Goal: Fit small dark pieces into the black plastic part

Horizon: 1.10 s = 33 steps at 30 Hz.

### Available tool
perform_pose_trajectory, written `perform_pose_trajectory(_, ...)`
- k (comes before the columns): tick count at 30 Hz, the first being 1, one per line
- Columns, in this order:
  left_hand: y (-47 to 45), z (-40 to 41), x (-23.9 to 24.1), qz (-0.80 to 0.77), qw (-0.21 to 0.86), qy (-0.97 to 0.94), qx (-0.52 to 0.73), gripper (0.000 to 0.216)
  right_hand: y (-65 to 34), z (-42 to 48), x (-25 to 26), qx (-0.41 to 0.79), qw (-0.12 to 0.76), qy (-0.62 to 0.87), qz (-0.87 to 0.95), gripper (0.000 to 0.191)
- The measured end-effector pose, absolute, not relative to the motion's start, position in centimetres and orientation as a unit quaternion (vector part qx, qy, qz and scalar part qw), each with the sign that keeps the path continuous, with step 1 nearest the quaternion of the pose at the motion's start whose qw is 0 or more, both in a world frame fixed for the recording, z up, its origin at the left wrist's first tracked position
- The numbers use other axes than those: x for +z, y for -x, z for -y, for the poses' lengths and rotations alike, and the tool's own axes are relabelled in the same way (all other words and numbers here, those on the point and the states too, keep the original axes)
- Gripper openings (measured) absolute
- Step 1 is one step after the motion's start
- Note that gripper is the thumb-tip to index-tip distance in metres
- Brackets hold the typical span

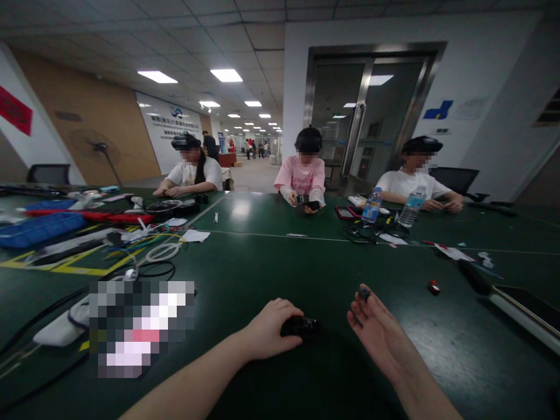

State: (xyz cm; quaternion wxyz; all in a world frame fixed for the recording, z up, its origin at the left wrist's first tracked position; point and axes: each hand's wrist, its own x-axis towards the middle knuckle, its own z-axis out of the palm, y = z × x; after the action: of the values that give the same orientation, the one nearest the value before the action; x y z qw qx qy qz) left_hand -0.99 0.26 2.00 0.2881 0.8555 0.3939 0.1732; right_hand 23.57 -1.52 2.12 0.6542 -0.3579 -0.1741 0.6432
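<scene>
My left hand [276, 329] is closed around a small glossy black object [308, 325] that rests on the dark green table [245, 388]. The fingers hide part of that object, and its kind is not clear. To the right, my right hand [378, 332] is raised with the palm turned partly up. Between its fingertips it pinches a tiny dark piece [363, 293], too small to name. A small red and silver thing [433, 287] lies on the table beyond the right hand.
On the left are a blue tray [44, 228], tangled cables [161, 252] and a white power strip [61, 328]. Two bottles [371, 205] stand at the far right. A flat device [527, 309] lies near the right edge. Several people wearing headsets sit opposite.
</scene>
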Motion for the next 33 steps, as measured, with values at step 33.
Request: perform_pose_trajectory(33,0.9,-0.3,1.8,-0.394,0.274,-0.859,0.181,0.040,-22.3,1.9,1.6,0.669,0.620,0.371,0.176,0.041)
